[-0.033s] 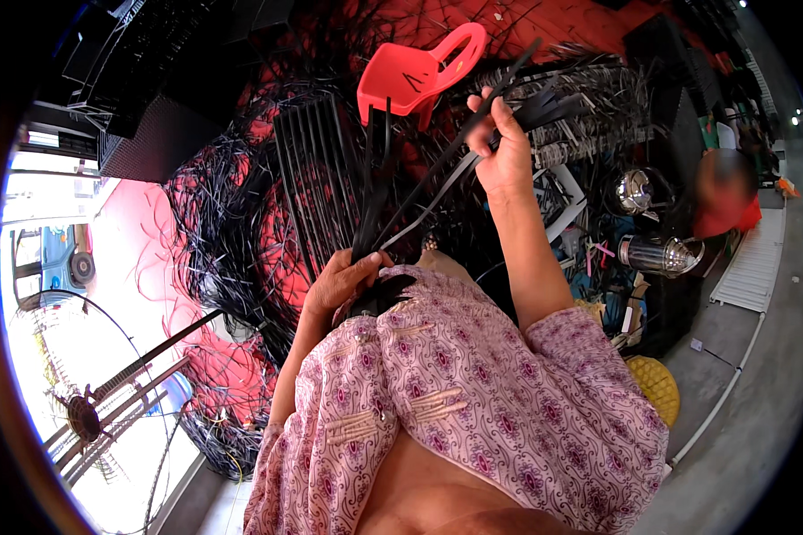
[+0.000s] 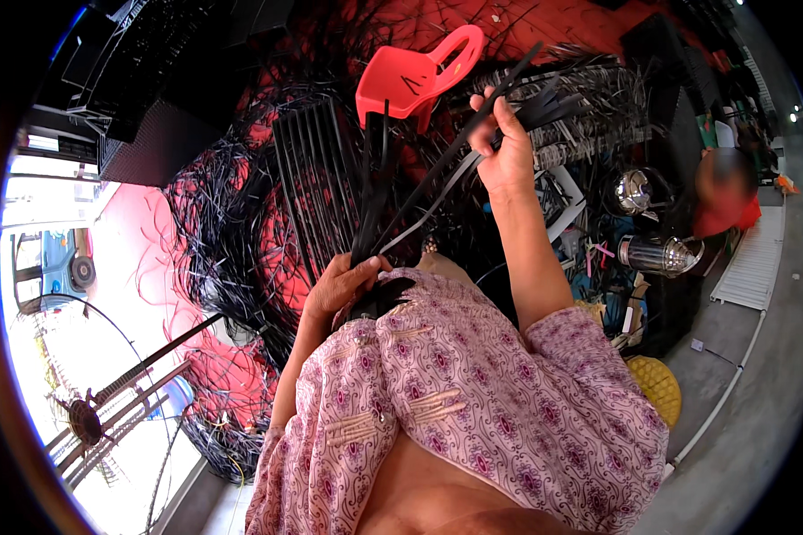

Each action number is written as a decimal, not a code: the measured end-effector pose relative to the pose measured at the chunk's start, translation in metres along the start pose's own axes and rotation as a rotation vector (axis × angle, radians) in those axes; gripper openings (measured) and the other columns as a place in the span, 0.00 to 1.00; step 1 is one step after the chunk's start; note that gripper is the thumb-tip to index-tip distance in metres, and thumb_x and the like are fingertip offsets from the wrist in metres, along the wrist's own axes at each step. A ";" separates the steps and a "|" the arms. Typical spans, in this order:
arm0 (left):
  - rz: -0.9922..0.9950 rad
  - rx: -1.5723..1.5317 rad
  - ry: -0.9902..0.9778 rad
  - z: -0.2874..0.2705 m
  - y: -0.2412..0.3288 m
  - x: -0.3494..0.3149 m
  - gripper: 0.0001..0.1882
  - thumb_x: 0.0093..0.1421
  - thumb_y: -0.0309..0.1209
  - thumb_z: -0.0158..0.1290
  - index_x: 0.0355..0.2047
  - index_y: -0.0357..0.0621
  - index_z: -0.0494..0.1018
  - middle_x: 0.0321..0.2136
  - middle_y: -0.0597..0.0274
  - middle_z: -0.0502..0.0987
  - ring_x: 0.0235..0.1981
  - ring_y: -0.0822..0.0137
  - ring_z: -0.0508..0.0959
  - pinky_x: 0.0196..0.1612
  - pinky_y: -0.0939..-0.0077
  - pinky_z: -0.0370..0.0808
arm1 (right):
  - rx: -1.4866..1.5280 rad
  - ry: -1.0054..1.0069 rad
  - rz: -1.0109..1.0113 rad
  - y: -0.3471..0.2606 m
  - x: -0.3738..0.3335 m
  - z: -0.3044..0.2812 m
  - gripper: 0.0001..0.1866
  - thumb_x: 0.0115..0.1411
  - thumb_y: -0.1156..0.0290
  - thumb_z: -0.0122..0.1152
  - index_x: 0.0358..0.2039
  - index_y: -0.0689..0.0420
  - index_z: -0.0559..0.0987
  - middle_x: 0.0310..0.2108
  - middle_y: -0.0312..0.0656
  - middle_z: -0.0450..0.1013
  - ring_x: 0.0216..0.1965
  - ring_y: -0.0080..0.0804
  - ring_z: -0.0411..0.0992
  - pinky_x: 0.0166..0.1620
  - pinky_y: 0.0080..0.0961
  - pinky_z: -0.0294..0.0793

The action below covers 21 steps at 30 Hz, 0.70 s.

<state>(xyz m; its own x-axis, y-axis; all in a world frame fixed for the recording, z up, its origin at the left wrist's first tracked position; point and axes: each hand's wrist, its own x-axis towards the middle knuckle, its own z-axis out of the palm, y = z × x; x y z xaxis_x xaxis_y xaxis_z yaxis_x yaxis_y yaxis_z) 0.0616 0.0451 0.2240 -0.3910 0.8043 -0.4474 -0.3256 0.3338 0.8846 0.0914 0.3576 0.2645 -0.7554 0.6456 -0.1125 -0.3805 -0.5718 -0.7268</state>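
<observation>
Low near my lap, my left hand [image 2: 341, 283] is closed round the lower ends of several flat black strips [image 2: 426, 182]. They fan upward from it, some standing free toward the red chair. Up and to the right, my right hand [image 2: 503, 143] is raised, its thumb and fingers closed on the strips that run between both hands. The strips' loose ends [image 2: 544, 105] spread out beyond it. One strip catches the light and looks grey. Beyond my left hand a black slatted panel [image 2: 312, 178] leans among the scraps.
A small red plastic chair [image 2: 397, 82] stands ahead. Heaps of loose black strips [image 2: 214, 232] cover the red floor. On the right are metal pots [image 2: 658, 255], a yellow stool [image 2: 655, 390] and another person [image 2: 723, 196]. A bright doorway is at the left.
</observation>
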 end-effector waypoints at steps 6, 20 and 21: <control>0.021 -0.047 0.030 -0.001 -0.005 -0.005 0.18 0.66 0.39 0.48 0.33 0.37 0.79 0.14 0.75 0.65 0.18 0.81 0.62 0.23 0.82 0.59 | 0.006 0.032 -0.027 -0.020 0.018 -0.002 0.13 0.62 0.60 0.60 0.41 0.54 0.80 0.36 0.40 0.79 0.17 0.15 0.59 0.19 0.15 0.50; -0.018 0.022 0.065 -0.002 0.007 -0.003 0.18 0.66 0.38 0.46 0.31 0.36 0.79 0.11 0.74 0.63 0.16 0.81 0.61 0.21 0.81 0.58 | -0.133 0.117 -0.062 -0.016 0.010 0.006 0.19 0.56 0.58 0.68 0.43 0.56 0.80 0.29 0.32 0.74 0.21 0.12 0.63 0.19 0.11 0.49; -0.024 0.019 0.072 -0.003 0.006 -0.003 0.18 0.66 0.38 0.46 0.31 0.36 0.79 0.11 0.74 0.63 0.15 0.81 0.61 0.20 0.81 0.59 | -0.161 0.135 -0.060 -0.016 0.009 0.009 0.19 0.56 0.59 0.68 0.44 0.57 0.80 0.29 0.31 0.73 0.21 0.12 0.63 0.19 0.11 0.49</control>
<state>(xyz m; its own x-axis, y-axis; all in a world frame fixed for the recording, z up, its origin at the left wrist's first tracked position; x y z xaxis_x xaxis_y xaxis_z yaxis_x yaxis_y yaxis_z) 0.0584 0.0433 0.2306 -0.4442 0.7591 -0.4759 -0.3193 0.3622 0.8757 0.0855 0.3682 0.2808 -0.6515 0.7442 -0.1471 -0.3247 -0.4488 -0.8325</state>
